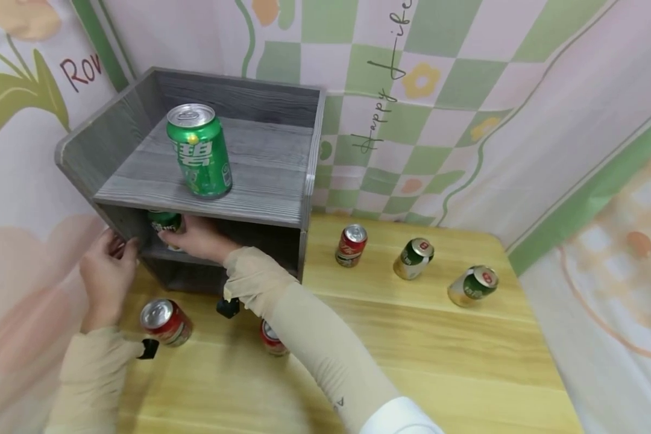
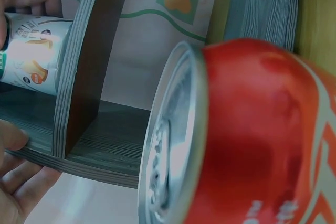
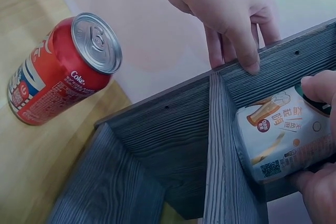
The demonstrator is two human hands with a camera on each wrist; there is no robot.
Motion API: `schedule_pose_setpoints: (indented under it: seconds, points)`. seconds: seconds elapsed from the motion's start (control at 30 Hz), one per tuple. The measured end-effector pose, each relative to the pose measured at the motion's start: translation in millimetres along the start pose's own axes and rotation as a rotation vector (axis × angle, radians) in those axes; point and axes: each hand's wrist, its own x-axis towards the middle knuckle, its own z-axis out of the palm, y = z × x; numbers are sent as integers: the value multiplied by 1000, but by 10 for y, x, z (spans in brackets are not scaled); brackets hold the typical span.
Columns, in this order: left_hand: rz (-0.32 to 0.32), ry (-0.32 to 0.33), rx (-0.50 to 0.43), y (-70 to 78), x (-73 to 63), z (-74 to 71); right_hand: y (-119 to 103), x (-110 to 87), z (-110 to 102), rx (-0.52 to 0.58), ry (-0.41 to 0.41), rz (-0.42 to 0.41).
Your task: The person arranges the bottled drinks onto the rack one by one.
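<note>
A grey wood-grain shelf unit stands at the back left of the table. My right hand grips a green-and-white drink can inside its middle compartment. In the left wrist view the base of this can is at the shelf board, touching or nearly so; the hand covers its top. My left hand holds the front edge of the unit's left side panel, with the thumb on the inner face and fingers outside, as the right wrist view shows. A green Sprite-like can stands upright on the top shelf.
A red Coke can stands before the unit, below my hands. Another red can is partly hidden by my right sleeve. Right of the unit are a red can and two green-and-white cans. Patterned cloth hangs behind the table.
</note>
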Motion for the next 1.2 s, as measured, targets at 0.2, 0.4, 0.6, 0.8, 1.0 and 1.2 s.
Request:
schedule_pose_setpoints:
  seconds: [0.2,0.4,0.6,0.8,1.0,1.2]
  points:
    - [0,-12,2,5,0,-13,-6,7,-2,-16,-11,-5]
    - [2,-6,8,-8,12,-39,-26,25,36,-1,-21,4]
    - [9,-12,6,-26,13,-16,-9,33,31,-16,-26,4]
    - [10,-10,3,-29,24,-6,-27,41,-3,-37,-39,-23]
    - [13,-10,2,-27,20,-11,-33,45,-14,-28,-69,2]
    - [9,-12,-6,-37,16,4,-24,46,-24,-68,-66,10]
